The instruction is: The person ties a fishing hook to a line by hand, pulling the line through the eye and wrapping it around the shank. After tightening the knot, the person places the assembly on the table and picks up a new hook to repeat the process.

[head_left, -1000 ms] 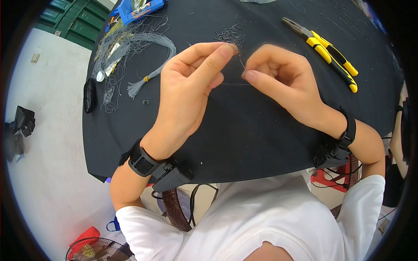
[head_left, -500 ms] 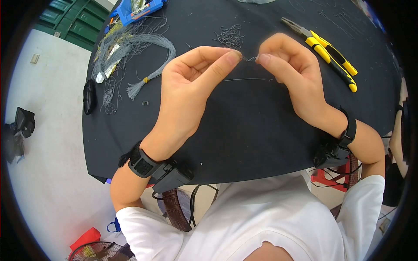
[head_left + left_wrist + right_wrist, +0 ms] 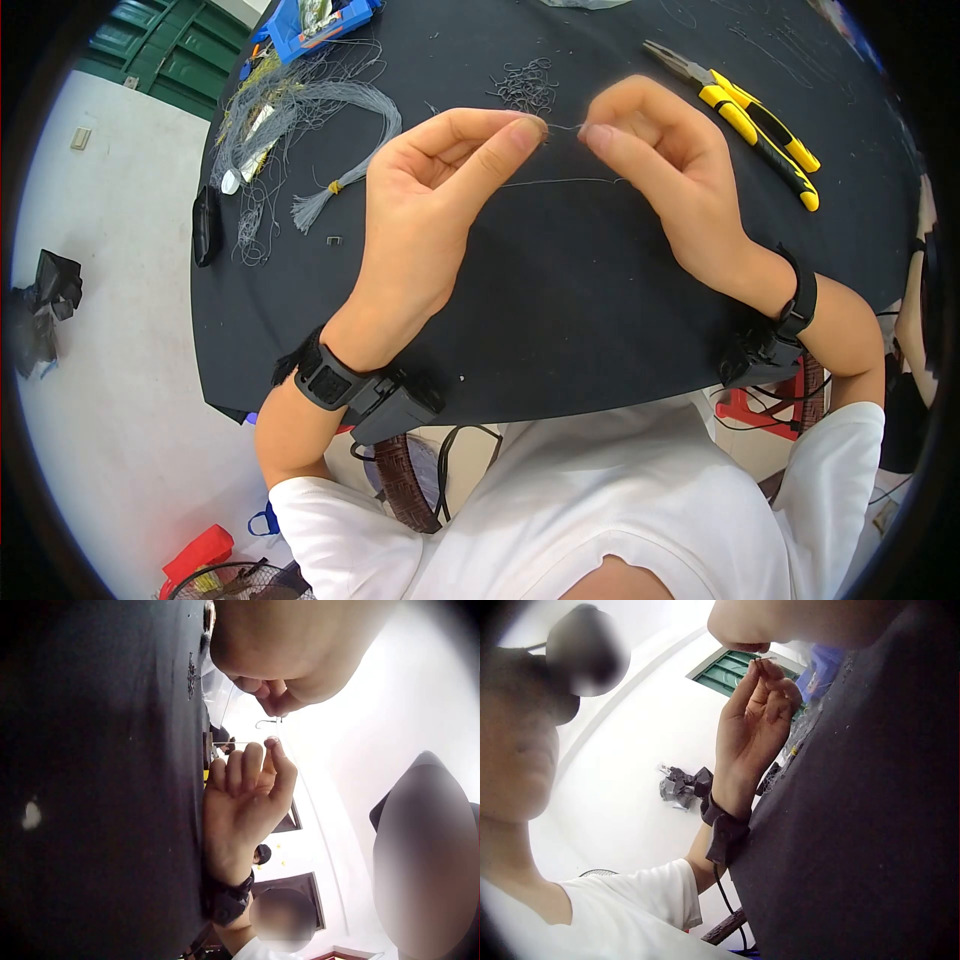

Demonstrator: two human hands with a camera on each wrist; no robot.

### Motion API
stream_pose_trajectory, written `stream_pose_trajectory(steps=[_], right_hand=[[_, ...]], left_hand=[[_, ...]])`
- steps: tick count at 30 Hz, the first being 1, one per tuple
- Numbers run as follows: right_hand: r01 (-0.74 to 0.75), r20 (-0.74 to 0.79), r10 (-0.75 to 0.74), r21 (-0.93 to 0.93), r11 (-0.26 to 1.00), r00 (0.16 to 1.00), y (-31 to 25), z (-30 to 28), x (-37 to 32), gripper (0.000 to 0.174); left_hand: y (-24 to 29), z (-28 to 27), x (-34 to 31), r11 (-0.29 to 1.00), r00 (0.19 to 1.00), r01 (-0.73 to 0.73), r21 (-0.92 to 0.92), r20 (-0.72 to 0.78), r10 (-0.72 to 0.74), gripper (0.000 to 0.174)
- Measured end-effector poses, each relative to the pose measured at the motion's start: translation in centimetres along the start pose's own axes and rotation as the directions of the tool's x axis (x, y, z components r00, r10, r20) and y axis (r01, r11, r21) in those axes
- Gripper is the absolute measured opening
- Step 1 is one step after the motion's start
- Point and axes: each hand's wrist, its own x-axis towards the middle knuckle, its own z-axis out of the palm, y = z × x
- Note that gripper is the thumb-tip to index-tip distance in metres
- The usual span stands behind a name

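My left hand point(image 3: 430, 210) pinches a small fish hook between thumb and forefinger, mostly hidden by the fingertips in the head view. In the left wrist view the dark bend of the fish hook point(image 3: 264, 723) shows below those fingertips. Facing it, my right hand point(image 3: 670, 170) pinches thin fishing line point(image 3: 564, 127) that spans the short gap between the hands. A longer strand runs lower, from behind the left hand toward the right palm. Just beyond the left fingertips lies a pile of dark fish hooks point(image 3: 527, 84) on the black-covered table point(image 3: 560, 310).
Yellow-and-black pliers point(image 3: 755, 120) lie at the right. To the left is a tied bundle of grey line point(image 3: 365, 100) beside a loose tangle, with a blue tray point(image 3: 318, 30) behind it. A small metal piece point(image 3: 334, 240) and a black case point(image 3: 206, 224) lie nearer the left edge.
My right hand has moved up and out from its lower spot, then slightly back toward the left. The left hand has dropped a little, still pinching. The line between them now stretches nearly level.
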Motion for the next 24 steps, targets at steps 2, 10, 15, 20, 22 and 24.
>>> stream_pose_trajectory(steps=[2,10,15,20,22,24], right_hand=[[-0.033,-0.054,0.035,0.036,0.999,0.998,0.0,0.3,0.2,0.008],[-0.045,0.017,0.045,0.026,0.999,0.999,0.9,0.5,0.2,0.008],[-0.09,0.134,0.084,0.039,0.995,0.987,0.6,1.0,-0.1,0.007],[-0.073,0.153,0.076,-0.03,0.997,0.985,-0.1,1.1,-0.4,0.007],[-0.028,0.169,0.043,-0.091,0.995,0.985,-0.4,1.1,-0.6,0.008],[-0.003,0.161,0.024,-0.124,0.992,0.987,-0.6,1.3,-0.7,0.008]], left_hand=[[0.2,0.1,-0.1,1.0,1.0,-0.006,0.015,0.009,0.006,0.016],[0.2,-0.1,-0.1,0.997,0.998,-0.07,0.021,0.01,0.07,0.015],[0.0,0.0,-0.1,0.994,0.997,-0.082,0.073,0.009,0.082,0.015],[-0.1,-0.1,0.0,0.991,0.998,-0.065,0.119,-0.019,0.067,0.015],[-0.1,-0.1,0.0,0.991,0.998,-0.049,0.125,-0.038,0.054,0.016],[-0.1,-0.1,0.0,0.993,0.998,-0.045,0.11,-0.049,0.051,0.016]])
